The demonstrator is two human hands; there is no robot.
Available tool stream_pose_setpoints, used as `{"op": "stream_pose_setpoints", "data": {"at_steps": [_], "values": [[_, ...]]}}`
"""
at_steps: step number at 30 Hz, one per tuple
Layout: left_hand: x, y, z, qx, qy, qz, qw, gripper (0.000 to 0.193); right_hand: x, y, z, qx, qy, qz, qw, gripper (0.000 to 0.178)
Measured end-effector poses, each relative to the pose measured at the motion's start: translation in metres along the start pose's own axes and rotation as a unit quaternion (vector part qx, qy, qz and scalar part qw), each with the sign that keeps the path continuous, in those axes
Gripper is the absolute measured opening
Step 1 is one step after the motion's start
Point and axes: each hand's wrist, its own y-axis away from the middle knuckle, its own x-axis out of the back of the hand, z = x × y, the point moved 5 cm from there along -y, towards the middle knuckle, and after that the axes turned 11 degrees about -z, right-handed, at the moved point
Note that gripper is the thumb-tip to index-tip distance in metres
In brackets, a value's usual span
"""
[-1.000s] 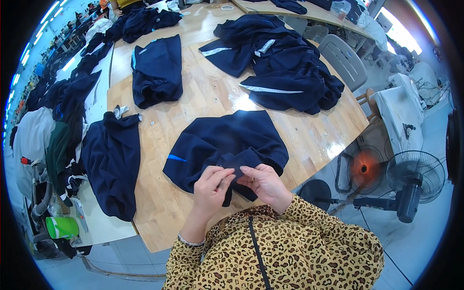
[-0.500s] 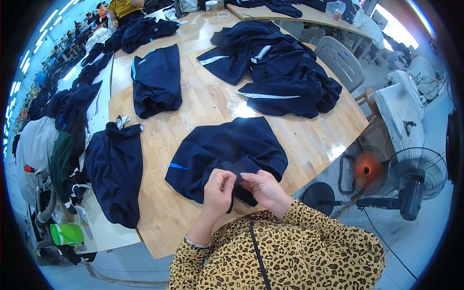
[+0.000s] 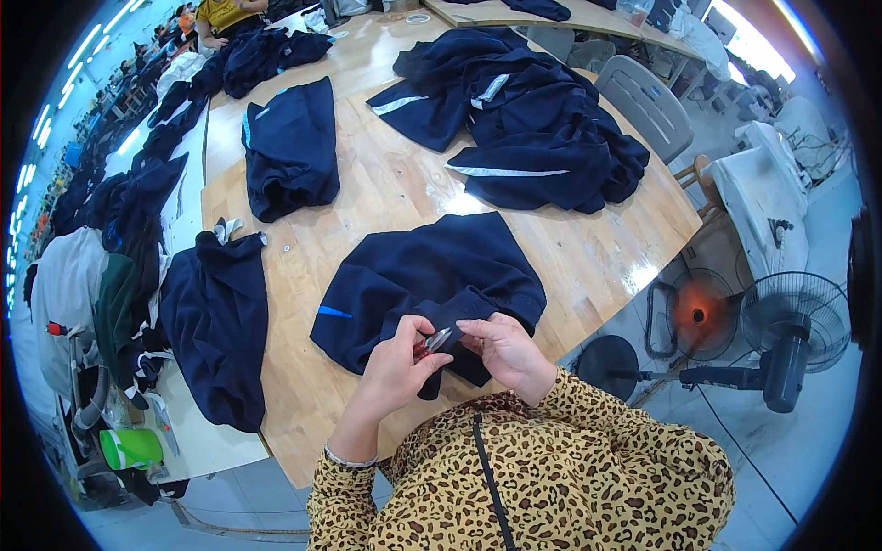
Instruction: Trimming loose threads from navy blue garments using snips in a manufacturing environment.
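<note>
A dark navy garment (image 3: 427,262) with a small bright blue strip lies bunched on the wooden table in front of me. My left hand (image 3: 395,369) is closed around small thread snips (image 3: 432,343) with red on the grip, their metal blades pointing toward the cloth beside my right fingers. Between its thumb and fingers, my right hand (image 3: 508,356) pinches an edge of the garment. Part of that edge is hidden behind the fingers. Both hands are close together at the garment's near side.
A folded navy garment (image 3: 292,151) lies beyond, left of a large navy heap (image 3: 542,129) with pale strips. Another navy garment (image 3: 216,331) hangs over the table's left side. To the right stand fans (image 3: 795,321) and a grey chair (image 3: 646,106). A person (image 3: 225,16) is at the far left.
The snips now show in my left hand, which has turned and moved slightly left from the cloth. My right hand keeps its pinch on the garment. The whole view has shifted a little.
</note>
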Motion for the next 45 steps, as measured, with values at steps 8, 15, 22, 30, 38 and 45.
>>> {"op": "stream_pose_setpoints", "data": {"at_steps": [8,15,22,30,38,45], "values": [[-0.001,-0.003,0.006,-0.017,-0.023,0.008,1.000,0.040,0.002,-0.001,0.001,-0.004,0.002,-0.002,1.000,0.009],[-0.003,0.000,-0.004,-0.047,0.105,-0.017,0.993,0.041,0.002,0.007,0.005,-0.014,0.006,-0.001,1.000,0.011],[0.002,-0.006,-0.016,-0.071,-0.011,0.174,0.982,0.031,0.040,0.045,0.051,-0.180,-0.040,-0.012,0.983,0.029],[-0.018,-0.041,-0.025,0.025,-0.063,-0.053,0.996,0.035,0.115,0.066,-0.008,0.225,0.504,0.278,0.786,0.049],[-0.045,-0.016,-0.031,-0.045,-0.080,-0.196,0.976,0.023,0.112,0.012,-0.045,0.264,0.433,0.251,0.824,0.026],[-0.027,-0.034,0.013,-0.102,-0.206,0.169,0.958,0.036,0.074,-0.003,-0.069,0.277,0.233,0.146,0.921,0.019]]}}
